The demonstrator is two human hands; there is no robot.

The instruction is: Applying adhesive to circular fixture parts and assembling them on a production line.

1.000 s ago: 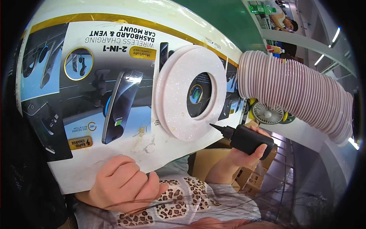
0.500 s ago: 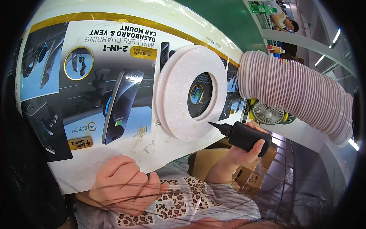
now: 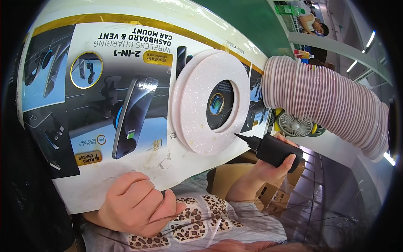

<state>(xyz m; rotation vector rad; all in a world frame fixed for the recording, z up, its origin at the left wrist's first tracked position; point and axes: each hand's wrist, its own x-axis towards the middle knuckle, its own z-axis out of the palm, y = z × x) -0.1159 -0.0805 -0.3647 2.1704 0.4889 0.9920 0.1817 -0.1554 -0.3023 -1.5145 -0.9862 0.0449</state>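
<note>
Printed sheet (image 3: 100, 122) beneath pale speckled rings (image 3: 193, 101)

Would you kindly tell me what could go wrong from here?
The right hand holds a black bottle with its nozzle close to the top ring; any liquid inside might drip onto that ring or the printed sheet. The left hand is curled, apart from the ring, so a nudge could perhaps shift it. The long ring stack might topple if bumped.

Past the green stretch of the counter (image 3: 247, 19), I see bright tube lights (image 3: 370, 38) shining in the greyish room behind. Cardboard boxes (image 3: 280, 200) sit low by the counter's near side, and beside them the grey floor (image 3: 310, 201) shows dark lines.
</note>
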